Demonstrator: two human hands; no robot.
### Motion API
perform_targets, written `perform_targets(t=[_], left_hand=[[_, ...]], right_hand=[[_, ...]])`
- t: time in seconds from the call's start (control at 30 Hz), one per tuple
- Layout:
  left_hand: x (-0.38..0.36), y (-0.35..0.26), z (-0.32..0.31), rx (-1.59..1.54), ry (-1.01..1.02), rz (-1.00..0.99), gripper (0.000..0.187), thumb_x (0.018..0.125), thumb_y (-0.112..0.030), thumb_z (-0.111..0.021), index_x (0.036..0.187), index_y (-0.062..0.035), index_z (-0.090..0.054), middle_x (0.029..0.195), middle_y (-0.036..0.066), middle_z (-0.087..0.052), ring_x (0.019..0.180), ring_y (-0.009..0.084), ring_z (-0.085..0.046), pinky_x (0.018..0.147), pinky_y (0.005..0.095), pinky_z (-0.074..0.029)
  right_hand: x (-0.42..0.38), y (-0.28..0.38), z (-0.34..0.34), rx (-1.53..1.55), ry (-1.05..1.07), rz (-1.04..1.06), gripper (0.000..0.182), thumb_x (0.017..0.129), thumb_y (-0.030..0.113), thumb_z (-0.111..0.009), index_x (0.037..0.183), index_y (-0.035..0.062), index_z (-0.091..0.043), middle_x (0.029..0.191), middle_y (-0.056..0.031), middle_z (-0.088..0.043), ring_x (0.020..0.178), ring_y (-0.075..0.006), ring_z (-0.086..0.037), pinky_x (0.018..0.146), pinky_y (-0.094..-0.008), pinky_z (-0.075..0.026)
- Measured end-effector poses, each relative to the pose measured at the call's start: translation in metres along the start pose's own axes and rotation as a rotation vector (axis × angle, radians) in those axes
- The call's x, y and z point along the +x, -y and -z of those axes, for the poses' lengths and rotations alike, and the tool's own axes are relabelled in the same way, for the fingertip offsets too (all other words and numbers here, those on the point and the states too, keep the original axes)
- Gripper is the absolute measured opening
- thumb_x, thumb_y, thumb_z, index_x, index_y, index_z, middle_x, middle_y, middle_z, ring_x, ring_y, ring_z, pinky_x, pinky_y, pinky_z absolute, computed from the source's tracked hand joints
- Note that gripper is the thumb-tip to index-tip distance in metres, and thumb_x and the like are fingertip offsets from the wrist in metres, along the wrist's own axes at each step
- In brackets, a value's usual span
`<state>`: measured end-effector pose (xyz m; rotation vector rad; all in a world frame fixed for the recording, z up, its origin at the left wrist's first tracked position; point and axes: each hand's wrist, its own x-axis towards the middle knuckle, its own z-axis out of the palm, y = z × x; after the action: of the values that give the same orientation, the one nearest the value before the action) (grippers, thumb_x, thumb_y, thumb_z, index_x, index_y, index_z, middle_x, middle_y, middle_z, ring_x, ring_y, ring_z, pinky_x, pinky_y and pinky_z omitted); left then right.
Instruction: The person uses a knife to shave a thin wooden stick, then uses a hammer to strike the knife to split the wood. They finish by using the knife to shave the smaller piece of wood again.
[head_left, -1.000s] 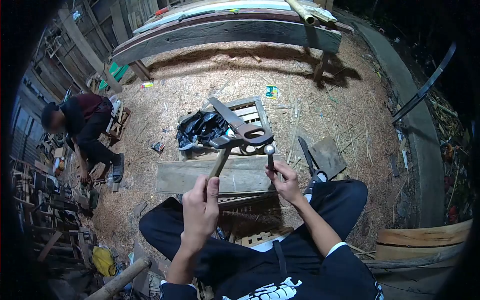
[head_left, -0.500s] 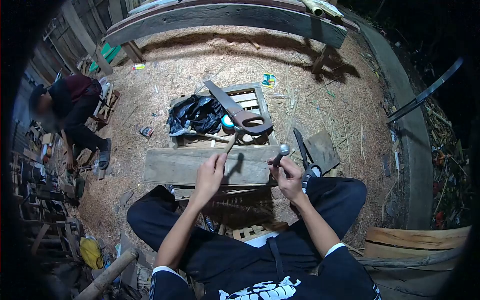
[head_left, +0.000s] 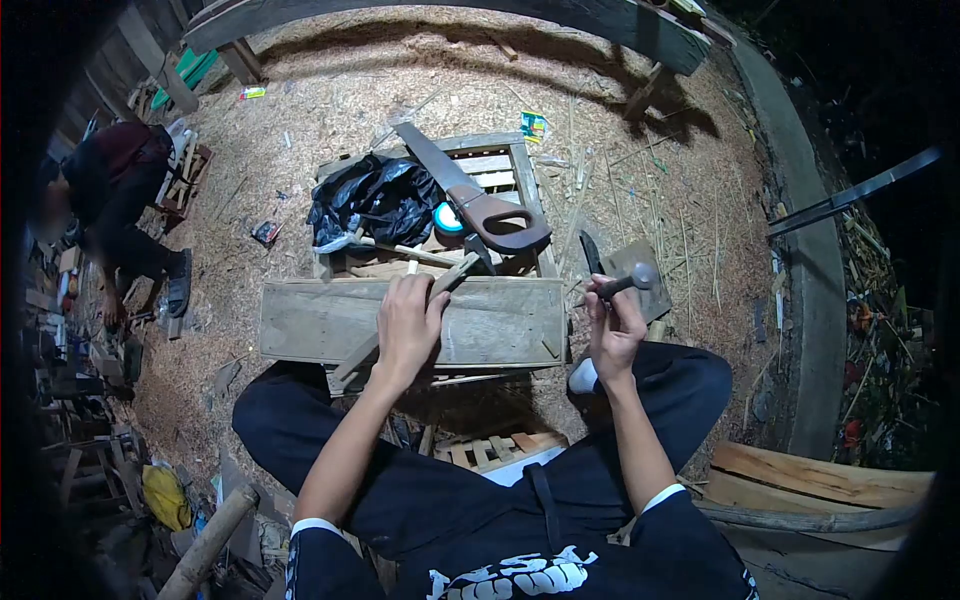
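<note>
Over the wooden plank, in the head view, the person's 2 hands are apart: the left hand is wrapped around the wooden handle of a hammer, while the right hand, beyond the plank's right end, pinches a dark tool with a rounded, shiny end. The hammer slants across the plank, its handle running out on both sides of the left hand and its dark head ahead and to the right of it; whether handle or hand rests on the wood I cannot tell. Just past that head lies the saw, ahead of and between the 2 hands, with a black plastic bag ahead of the left hand and a round tin near the saw's grip. Beyond the right hand lies a dark blade. The step in hand looks like holding and positioning, 1 tool per hand, with neither placed against the other. Bringing the 2 tools together would call for closing the gap between the hands, a firm hold on the handle, and care to lift the hammer's head clear of the saw.
</note>
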<state>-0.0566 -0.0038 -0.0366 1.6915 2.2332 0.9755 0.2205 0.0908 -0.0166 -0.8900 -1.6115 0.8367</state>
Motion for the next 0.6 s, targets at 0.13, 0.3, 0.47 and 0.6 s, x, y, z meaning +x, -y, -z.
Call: perform_targets(t=[0.13,0.3,0.47,0.6], left_hand=[[0.002,0.0,-0.005,0.006,-0.113,-0.071,0.025,0.093,-0.017,-0.073,0.111,-0.0013,-0.068,0.11,0.018,-0.063,0.109,0.0388,-0.06,0.086,0.049,-0.051],[-0.006,-0.029,0.0,0.16,-0.14,-0.132,0.031,0.09,-0.02,-0.077,0.118,-0.0065,-0.071,0.129,0.014,-0.06,0.122,0.0368,-0.053,0.101,0.0478,-0.043],[-0.021,-0.038,-0.005,0.19,-0.083,-0.328,0.033,0.089,-0.025,-0.078,0.117,-0.0101,-0.073,0.131,0.011,-0.061,0.124,0.0338,-0.05,0.105,0.0475,-0.038],[-0.029,-0.039,-0.016,-0.053,0.215,-0.413,0.032,0.09,-0.027,-0.078,0.119,-0.0125,-0.074,0.122,0.009,-0.062,0.114,0.0319,-0.053,0.1,0.0464,-0.04]], right_hand=[[0.006,0.008,0.002,-0.136,0.012,-0.038,0.022,0.096,0.001,-0.072,0.116,-0.0065,-0.071,0.103,-0.0127,-0.068,0.092,-0.0232,-0.065,0.081,-0.0349,-0.052],[0.007,0.009,0.003,-0.283,0.059,-0.065,0.029,0.094,0.002,-0.07,0.122,-0.005,-0.07,0.105,-0.0147,-0.068,0.095,-0.0268,-0.066,0.086,-0.0357,-0.052],[0.002,0.007,0.009,-0.279,0.063,-0.137,0.028,0.094,0.005,-0.07,0.121,-0.0046,-0.071,0.106,-0.0152,-0.069,0.097,-0.0276,-0.068,0.089,-0.0359,-0.052],[-0.002,0.001,0.011,-0.279,0.056,-0.151,0.029,0.094,0.006,-0.071,0.12,-0.0056,-0.071,0.107,-0.0164,-0.07,0.099,-0.0287,-0.069,0.089,-0.0369,-0.053]])
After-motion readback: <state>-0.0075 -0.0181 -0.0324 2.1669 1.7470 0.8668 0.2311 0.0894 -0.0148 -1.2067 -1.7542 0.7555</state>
